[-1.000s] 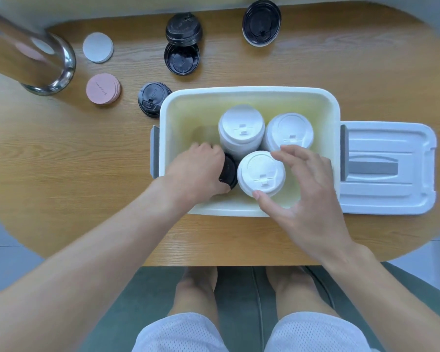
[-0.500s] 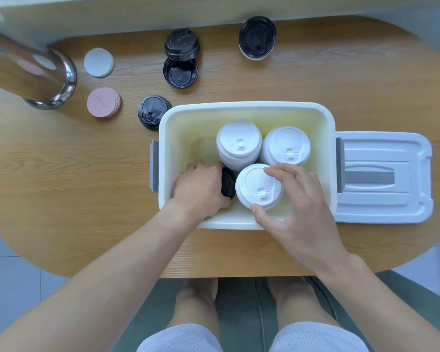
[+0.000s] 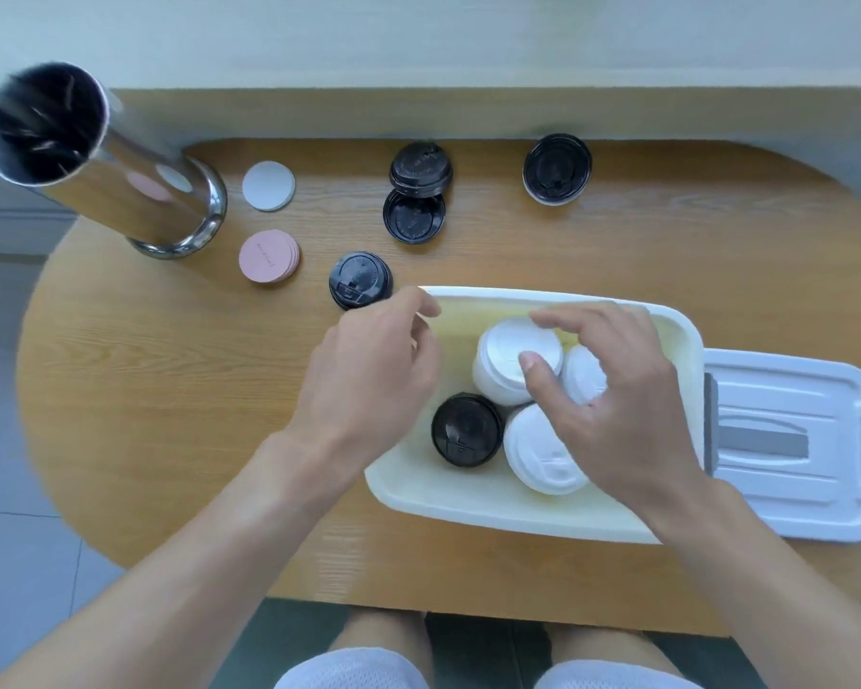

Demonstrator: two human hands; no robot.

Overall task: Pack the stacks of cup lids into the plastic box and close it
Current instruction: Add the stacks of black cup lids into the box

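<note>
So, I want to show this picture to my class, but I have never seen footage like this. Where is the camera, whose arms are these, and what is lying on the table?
There is no machine here. A person wears a camera on the head, so you look down along their own two bare arms.

On the wooden table stands an open plastic box. Inside it are three white lid stacks and one black lid stack. The box lid lies flat to its right.

The left hand hangs above the box's left end, fingers loosely curled, holding nothing. The right hand reaches over the white stacks; its grip has not closed on any.

Still outside the box are more black lids, some upside down, pink discs, a white disc and a shiny metal cylinder.
</note>
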